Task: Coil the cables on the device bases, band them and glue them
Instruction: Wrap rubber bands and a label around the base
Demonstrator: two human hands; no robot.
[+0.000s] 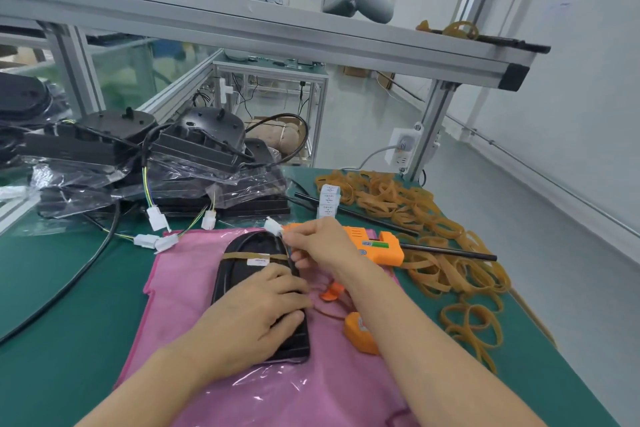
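A black device base (242,255) lies flat on a pink cloth (180,291), its black cable coiled round the rim. A tan rubber band (239,256) crosses its upper part, over a white label. My left hand (252,315) presses on the base's lower half, fingers spread and slightly bent. My right hand (318,244) pinches the cable's wires just below its white connector (273,226) at the base's top right corner. An orange glue gun (377,246) lies on its side right behind my right hand.
A stack of black bases in clear bags (166,166) with loose cables and white connectors fills the back left. Several tan rubber bands (433,246) are strewn on the green mat at right. White label rolls (329,199) and black sticks lie behind the glue gun.
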